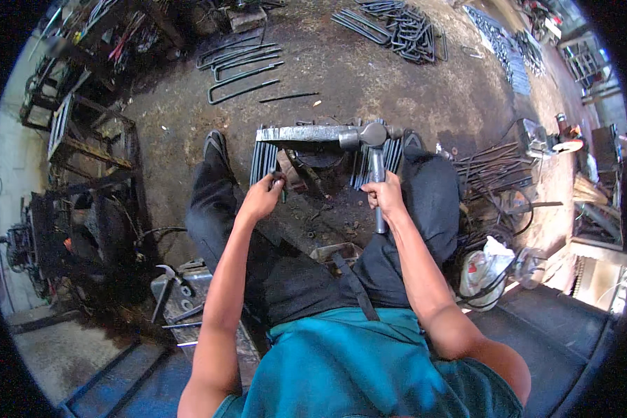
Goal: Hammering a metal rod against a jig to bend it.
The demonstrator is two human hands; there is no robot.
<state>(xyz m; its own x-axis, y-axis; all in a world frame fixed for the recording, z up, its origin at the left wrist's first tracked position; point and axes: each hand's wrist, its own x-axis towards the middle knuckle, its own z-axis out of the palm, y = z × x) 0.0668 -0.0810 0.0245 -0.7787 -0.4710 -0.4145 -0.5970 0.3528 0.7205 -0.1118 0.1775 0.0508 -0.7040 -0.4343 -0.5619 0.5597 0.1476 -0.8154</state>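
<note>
My right hand (385, 195) is wrapped round the metal handle of a hammer (377, 167). Its rounded head is up at the right end of a long steel anvil (303, 133), overlapping it in view; whether the two touch I cannot tell. My left hand (261, 198) is closed in a pinch just below the anvil's left part, over a small dark piece mostly hidden by the fingers. Dark metal rods (259, 159) lie side by side beneath the anvil's left end. More such rods (362, 171) show beneath its right side, close to the hammer handle.
Bent U-shaped rods (247, 68) lie on the floor ahead, with a larger heap of them (405, 33) farther right. A claw hammer (173, 277) and washers rest on a metal block by my left leg. At the right are tangled rods (491, 167) and a white bag (486, 272).
</note>
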